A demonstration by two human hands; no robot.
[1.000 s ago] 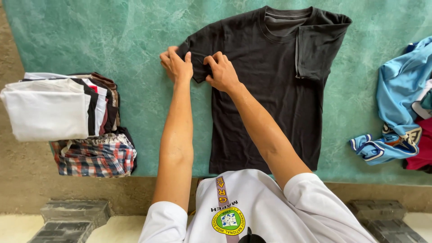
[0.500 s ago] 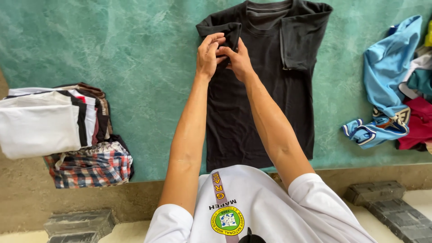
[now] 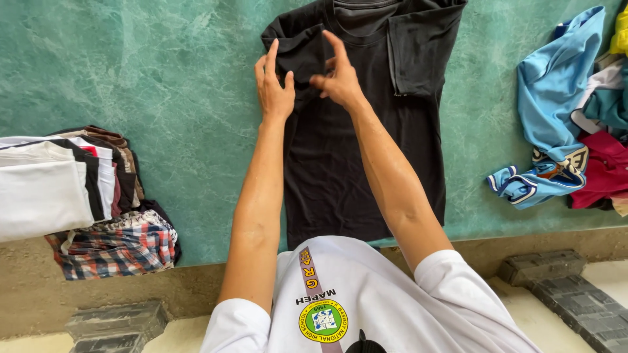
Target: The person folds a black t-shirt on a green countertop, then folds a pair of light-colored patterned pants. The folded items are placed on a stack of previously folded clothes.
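Observation:
A black T-shirt (image 3: 366, 157) lies flat on the green marbled table (image 3: 150, 72), collar away from me, with both sleeves folded inward onto its chest. My left hand (image 3: 273, 82) rests flat, fingers spread, on the folded left sleeve. Just to its right, my right hand (image 3: 337, 72) touches the same sleeve near the collar, fingers extended and apart. Neither hand grips the cloth. The shirt's collar runs off the top of the view.
A stack of folded clothes (image 3: 72, 183), white on top and plaid at the bottom, sits at the table's left edge. A loose heap of blue, red and teal garments (image 3: 575, 131) lies at the right. Grey blocks (image 3: 111, 320) stand on the floor below.
The left sleeve has been carried from its spread position inward and laid on the chest. Both hands have let go of it and now lie open on it. The view shifted left.

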